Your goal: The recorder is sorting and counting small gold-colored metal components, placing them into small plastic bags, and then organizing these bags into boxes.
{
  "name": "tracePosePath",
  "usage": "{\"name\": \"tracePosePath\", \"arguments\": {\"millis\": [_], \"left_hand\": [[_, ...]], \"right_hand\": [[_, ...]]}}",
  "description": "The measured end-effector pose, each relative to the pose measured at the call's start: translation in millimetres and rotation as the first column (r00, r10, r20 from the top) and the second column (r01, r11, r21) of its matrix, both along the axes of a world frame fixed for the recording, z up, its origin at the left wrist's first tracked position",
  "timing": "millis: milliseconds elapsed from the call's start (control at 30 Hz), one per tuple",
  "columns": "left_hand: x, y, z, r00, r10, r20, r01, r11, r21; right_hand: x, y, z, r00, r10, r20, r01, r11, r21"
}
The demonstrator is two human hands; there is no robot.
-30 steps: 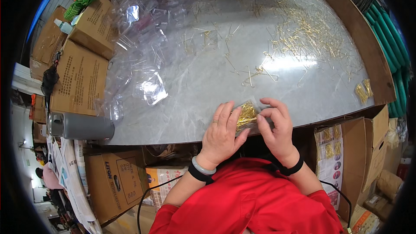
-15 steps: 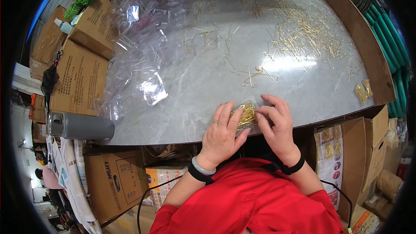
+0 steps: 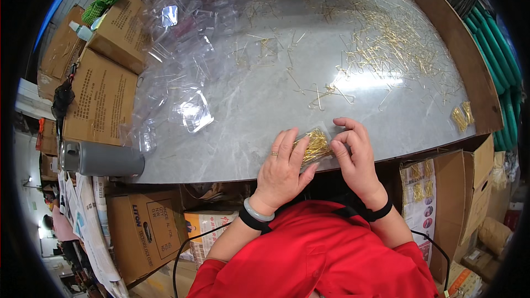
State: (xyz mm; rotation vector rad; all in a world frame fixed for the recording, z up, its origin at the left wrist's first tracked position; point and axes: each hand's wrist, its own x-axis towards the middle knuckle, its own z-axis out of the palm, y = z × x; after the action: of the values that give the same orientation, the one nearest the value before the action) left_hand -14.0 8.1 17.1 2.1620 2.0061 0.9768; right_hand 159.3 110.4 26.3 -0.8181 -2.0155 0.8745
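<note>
A small clear plastic bag filled with gold-coloured wire hooks lies at the near edge of the grey table. Along its left side rest the fingers of my left hand, with the thumb at the near side, holding it. My right hand is at the bag's right edge, thumb and forefinger bent together there in a pinch. What those fingertips grip, if anything beyond the bag's edge, is too small to make out. Loose gold hooks are spread over the far right of the table, and a few lie beyond the bag.
A heap of clear plastic bags covers the table's left. Two filled bundles of hooks lie at the right edge, by a raised wooden border. A grey bottle lies at the near left corner beside cardboard boxes.
My right hand has shifted slightly right, and its thumb and forefinger have come closer together. More of the filled bag shows between my hands. My left hand stays almost in place.
</note>
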Motion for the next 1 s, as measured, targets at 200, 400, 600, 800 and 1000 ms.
{"name": "tracePosePath", "arguments": {"millis": [200, 400, 600, 800, 1000], "left_hand": [[0, 0, -1, 1.0, 0.002, -0.007, -0.002, 1.0, 0.007], [1, 1, 1, 1.0, -0.005, -0.013, 0.005, 1.0, 0.006], [-1, -1, -1, 1.0, -0.003, -0.014, 0.003, 1.0, -0.024], [1, -3, -1, 0.999, 0.004, -0.033, -0.004, 1.0, -0.015], [1, 0, 3, 1.0, -0.011, -0.026, 0.011, 1.0, -0.01]], "right_hand": [[-12, -4, 7, 1.0, 0.014, 0.022, -0.011, 0.991, -0.131], [-13, 3, -3, 0.96, -0.095, -0.265, -0.006, 0.935, -0.355], [-26, 0, -2, 0.97, -0.117, 0.214, 0.026, 0.922, 0.387], [-29, 6, 10, 0.969, -0.112, 0.219, 0.021, 0.924, 0.381], [-20, 23, 13, 0.988, 0.069, 0.14, -0.099, 0.971, 0.216]]}}
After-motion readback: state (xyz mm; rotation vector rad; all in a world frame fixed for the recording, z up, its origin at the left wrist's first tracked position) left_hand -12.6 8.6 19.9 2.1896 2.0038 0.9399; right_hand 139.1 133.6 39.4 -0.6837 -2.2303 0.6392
